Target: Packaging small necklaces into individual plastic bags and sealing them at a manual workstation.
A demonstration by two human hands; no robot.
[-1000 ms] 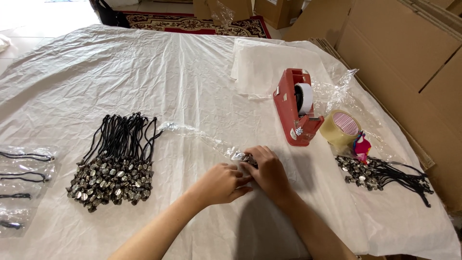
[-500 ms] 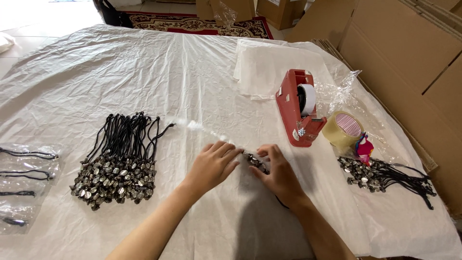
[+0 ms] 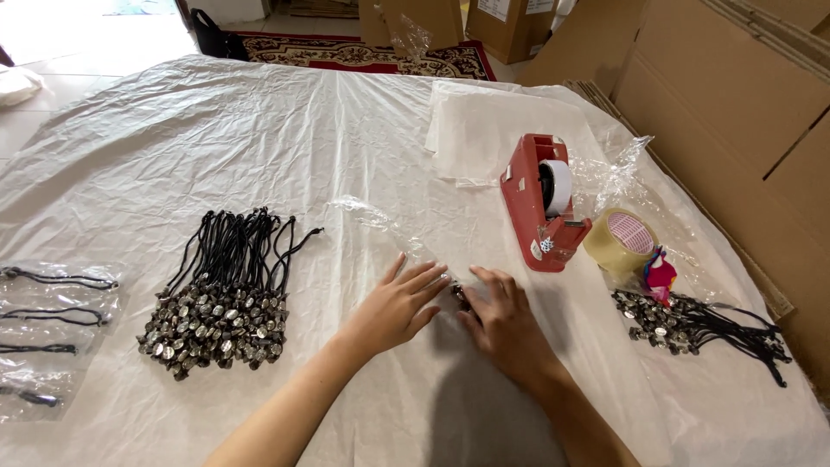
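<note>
Bright daylight, upper-left glare, sharp focus

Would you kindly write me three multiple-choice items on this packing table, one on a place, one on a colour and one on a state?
1. Where does the large heap of black cords with metal charms lie?
A. to the left of both hands
B. beside the cardboard boxes
C. on the stack of white sheets

2. What colour is the plastic tape dispenser?
A. blue
B. red
C. green

3. How does the left hand rest?
A. clenched in a fist
B. raised off the table
C. flat, fingers spread, on the clear plastic bag

Key: 1 A, the heap sits left of the left hand and right hand. 2 B, its body is plainly red. 3 C, the palm lies down with fingers extended on the bag.
</note>
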